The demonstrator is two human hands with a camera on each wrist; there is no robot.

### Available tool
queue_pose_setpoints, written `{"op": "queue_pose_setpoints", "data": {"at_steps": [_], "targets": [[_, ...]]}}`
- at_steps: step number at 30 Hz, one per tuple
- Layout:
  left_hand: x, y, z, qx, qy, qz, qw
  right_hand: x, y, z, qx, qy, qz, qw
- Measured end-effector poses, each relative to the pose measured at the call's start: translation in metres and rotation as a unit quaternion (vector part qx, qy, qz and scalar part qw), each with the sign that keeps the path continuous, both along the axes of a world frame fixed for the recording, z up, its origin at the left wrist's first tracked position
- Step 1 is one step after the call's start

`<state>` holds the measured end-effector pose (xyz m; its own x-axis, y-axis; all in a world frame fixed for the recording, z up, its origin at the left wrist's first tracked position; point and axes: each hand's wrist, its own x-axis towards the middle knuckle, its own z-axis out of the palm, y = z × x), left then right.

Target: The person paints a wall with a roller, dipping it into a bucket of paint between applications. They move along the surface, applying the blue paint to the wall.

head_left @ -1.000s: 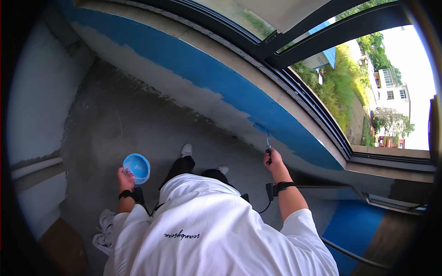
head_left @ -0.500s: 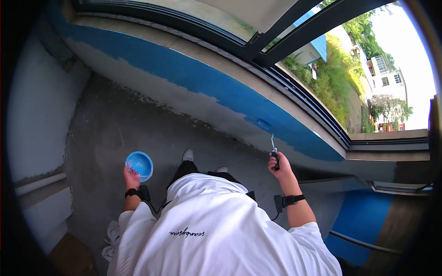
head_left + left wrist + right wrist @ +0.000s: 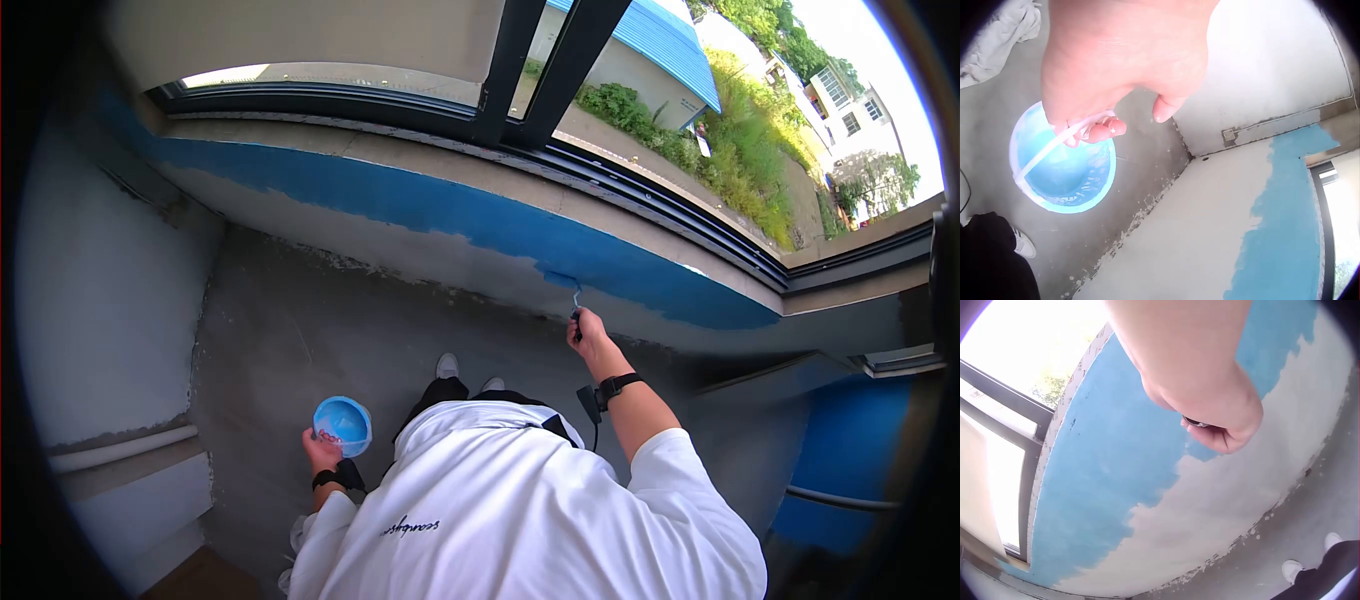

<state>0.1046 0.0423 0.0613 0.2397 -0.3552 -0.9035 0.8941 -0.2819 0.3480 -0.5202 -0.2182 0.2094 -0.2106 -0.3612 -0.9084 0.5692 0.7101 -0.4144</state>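
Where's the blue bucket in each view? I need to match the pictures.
Head: left of centre, below the middle; blue bucket at the left hand.
Left wrist: left of centre, below the hand, its handle across the fingers.
Right wrist: not in it.
Shared landmark: the blue-painted band on the wall, in all three views.

Head view: one small blue-headed paint roller (image 3: 562,279) at 3 o'clock, one round light-blue plastic bucket (image 3: 342,412) with one white strip handle (image 3: 1054,149) at 7–8, two bare hands, right hand (image 3: 588,330) at 3–4 and left hand (image 3: 322,450) at 7–8. Two black wrist straps (image 3: 622,382) at 4 and 7, two white shoes (image 3: 447,366) at 6, one white short-sleeved T-shirt (image 3: 540,500) at 6. Two grey pipe-like bars (image 3: 125,448) at 8 and 4, one bright-blue roof (image 3: 665,40) at 1.
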Motion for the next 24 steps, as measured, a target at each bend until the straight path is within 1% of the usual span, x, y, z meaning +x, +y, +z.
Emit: {"op": "queue_pose_setpoints", "data": {"at_steps": [1,3,4,5,8,9,11,13,14,17,20,22,23,24], "targets": [[0.008,0.011,0.004,-0.011,0.008,-0.026,1.0,-0.003,0.001,-0.001,-0.004,-0.011,-0.011,1.0],[-0.007,0.017,0.044,0.013,-0.012,-0.076,0.997,-0.01,0.008,0.004,-0.03,-0.062,-0.012,0.998],[-0.001,0.027,0.046,0.01,-0.014,-0.101,0.995,-0.014,0.014,0.012,-0.032,-0.072,-0.025,0.997],[0.008,0.042,0.043,0.008,-0.016,-0.126,0.992,-0.019,0.021,0.022,-0.045,-0.094,-0.016,0.994],[0.014,0.06,0.049,0.042,-0.009,-0.109,0.993,-0.03,0.043,0.051,-0.07,-0.136,-0.014,0.988],[0.015,0.062,0.058,0.042,-0.018,-0.117,0.992,-0.032,0.049,0.058,-0.079,-0.147,-0.009,0.986],[0.003,0.071,0.074,0.017,0.009,-0.103,0.994,-0.038,0.057,0.062,-0.091,-0.176,-0.023,0.98],[-0.012,0.071,0.104,0.031,-0.023,-0.109,0.993,-0.035,0.06,0.063,-0.134,-0.168,0.013,0.977],[-0.011,0.078,0.111,0.034,-0.041,-0.1,0.994,-0.031,0.06,0.059,-0.135,-0.174,0.01,0.975],[-0.022,0.086,0.134,0.037,-0.079,-0.089,0.992,-0.014,0.051,0.037,-0.131,-0.146,0.008,0.981],[-0.033,0.096,0.158,0.055,-0.127,-0.053,0.989,-0.002,0.032,0.005,-0.124,-0.177,-0.001,0.976],[-0.032,0.107,0.165,0.075,-0.106,0.031,0.991,0.004,0.013,-0.014,-0.107,-0.219,-0.037,0.969],[-0.031,0.112,0.166,0.075,-0.112,0.037,0.99,0.005,0.006,-0.025,-0.106,-0.226,-0.033,0.968],[-0.03,0.117,0.166,0.071,-0.097,0.054,0.991,0.004,0.0,-0.033,-0.102,-0.252,-0.048,0.961]]}}
